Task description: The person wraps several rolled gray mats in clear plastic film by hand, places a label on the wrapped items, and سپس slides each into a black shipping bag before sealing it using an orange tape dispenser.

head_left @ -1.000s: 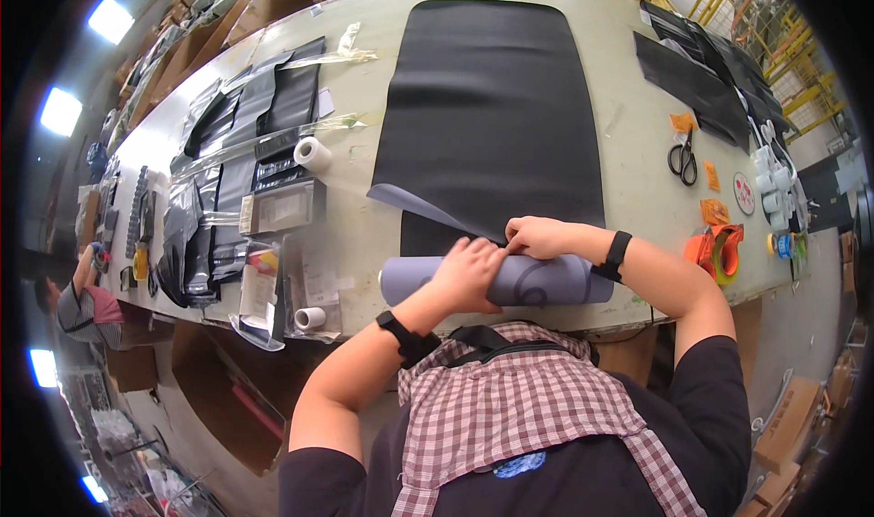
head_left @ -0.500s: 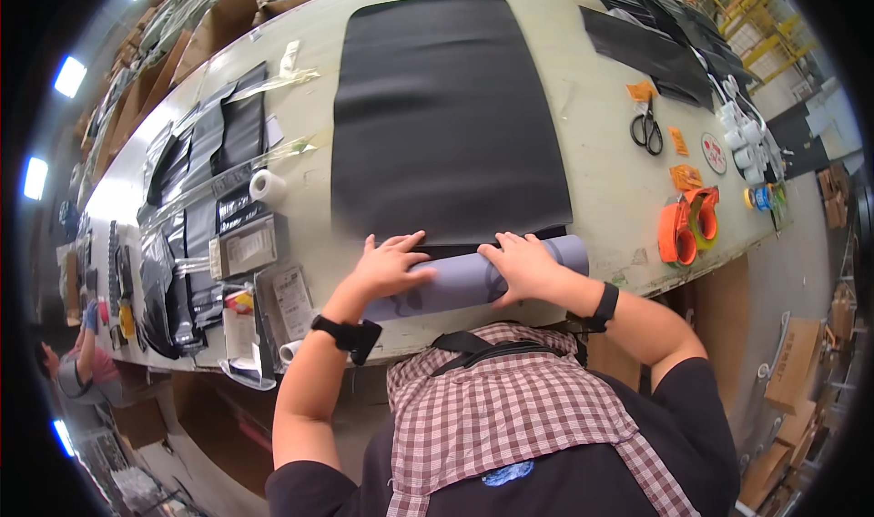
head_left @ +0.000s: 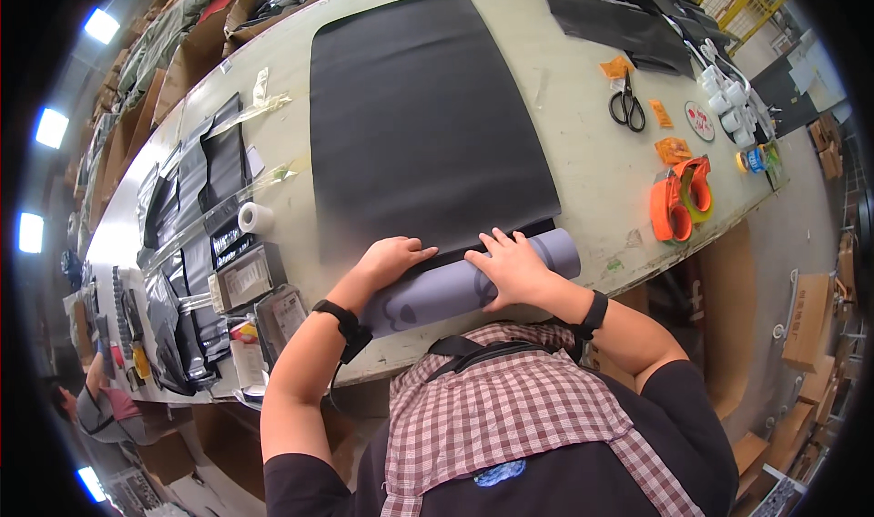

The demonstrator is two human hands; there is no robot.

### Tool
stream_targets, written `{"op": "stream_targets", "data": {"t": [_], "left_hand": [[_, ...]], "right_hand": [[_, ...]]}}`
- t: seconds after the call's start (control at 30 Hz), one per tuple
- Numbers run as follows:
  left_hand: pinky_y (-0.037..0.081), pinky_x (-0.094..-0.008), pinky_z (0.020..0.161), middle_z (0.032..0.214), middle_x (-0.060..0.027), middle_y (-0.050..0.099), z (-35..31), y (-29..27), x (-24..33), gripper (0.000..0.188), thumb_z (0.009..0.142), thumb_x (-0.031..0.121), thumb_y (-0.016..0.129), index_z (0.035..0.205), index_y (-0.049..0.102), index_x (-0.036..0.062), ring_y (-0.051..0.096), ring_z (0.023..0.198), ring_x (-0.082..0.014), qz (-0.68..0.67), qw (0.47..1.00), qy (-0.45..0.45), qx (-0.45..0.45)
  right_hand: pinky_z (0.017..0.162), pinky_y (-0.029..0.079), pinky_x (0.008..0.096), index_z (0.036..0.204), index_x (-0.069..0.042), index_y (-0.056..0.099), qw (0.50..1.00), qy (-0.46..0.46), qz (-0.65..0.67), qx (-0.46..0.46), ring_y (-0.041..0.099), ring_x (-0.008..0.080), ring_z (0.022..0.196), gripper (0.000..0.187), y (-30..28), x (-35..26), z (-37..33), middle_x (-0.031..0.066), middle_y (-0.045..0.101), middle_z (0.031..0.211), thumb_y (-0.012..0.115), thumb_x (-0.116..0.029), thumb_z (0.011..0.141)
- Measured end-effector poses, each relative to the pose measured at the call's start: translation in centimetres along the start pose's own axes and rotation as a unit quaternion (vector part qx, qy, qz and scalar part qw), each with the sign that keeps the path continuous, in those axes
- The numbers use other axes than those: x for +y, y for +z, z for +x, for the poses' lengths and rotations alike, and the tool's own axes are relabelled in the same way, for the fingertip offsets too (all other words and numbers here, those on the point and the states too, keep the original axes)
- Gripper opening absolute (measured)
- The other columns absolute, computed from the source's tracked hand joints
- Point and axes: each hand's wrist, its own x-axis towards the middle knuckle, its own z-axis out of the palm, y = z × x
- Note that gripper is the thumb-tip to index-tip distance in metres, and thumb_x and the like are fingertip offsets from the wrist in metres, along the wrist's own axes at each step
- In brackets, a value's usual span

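"Because the left hand (head_left: pixel 391 260) and the right hand (head_left: pixel 513 269) are both at the rolled lavender mat (head_left: pixel 437 296), are they together?"
"No, apart. The right spreads its fingers over the roll; the left lies along its far side, and I cannot tell whether it grips."
"Where exactly is the mat?"
"Beneath them, near the close edge of the worktop (head_left: pixel 592 212). A wide black sheet (head_left: pixel 428 116) stretches out just beyond both."
"Anything to the sides?"
"Rightward of the right hand stand orange tape dispensers (head_left: pixel 672 209), with black-handled scissors (head_left: pixel 627 96) farther out past it. Beyond the left hand, to its left, sits a small white roll (head_left: pixel 263 221)."
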Motion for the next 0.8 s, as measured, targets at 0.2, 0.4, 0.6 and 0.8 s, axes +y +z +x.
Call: {"op": "stream_targets", "data": {"t": [0.2,0.4,0.6,0.8], "left_hand": [[0.052,-0.0336,0.078,0.093,-0.0051,0.057,0.2,0.0,0.5,0.047,0.088,0.009,0.050,0.134,0.051,0.0208,0.060,0.093,-0.0218,-0.023,0.999,0.047,0.012],[0.048,-0.0368,0.087,0.112,-0.0082,0.061,-2.2,-1.1,0.6,0.031,0.095,0.024,0.047,0.116,0.065,0.0106,0.059,0.099,-0.0283,-0.260,0.963,-0.069,0.016],[0.045,-0.0398,0.093,0.122,-0.0117,0.056,-6.8,-2.2,1.5,0.072,0.074,0.060,0.065,0.117,0.059,0.0024,0.056,0.110,-0.0331,-0.377,0.917,-0.122,-0.041],[0.042,-0.0399,0.100,0.129,-0.0182,0.053,-8.4,-1.3,1.7,0.091,0.058,0.053,0.081,0.126,0.053,0.0010,0.051,0.119,-0.0334,-0.326,0.932,-0.159,0.019]], "right_hand": [[0.100,0.034,0.0576,0.129,-0.014,0.050,0.999,-0.005,-0.015,0.032,0.042,0.0425,0.127,0.091,-0.3,-0.8,-0.4,0.0262,0.045,0.135,0.083,-0.052,0.053],[0.099,0.033,0.0568,0.131,-0.014,0.048,0.999,0.041,0.028,0.019,0.048,0.0402,0.120,0.094,-0.6,-1.2,-1.2,0.0278,0.050,0.127,0.082,-0.053,0.053],[0.093,0.039,0.0407,0.126,-0.007,0.050,0.988,0.088,0.036,-0.121,0.056,0.0313,0.110,0.103,-2.9,1.3,0.3,0.0186,0.060,0.113,0.074,-0.072,0.051],[0.090,0.045,0.0406,0.116,-0.003,0.056,0.975,0.064,0.172,-0.125,0.055,0.0334,0.107,0.084,-3.4,7.1,-1.0,0.0162,0.061,0.109,0.076,-0.061,0.059]]}}
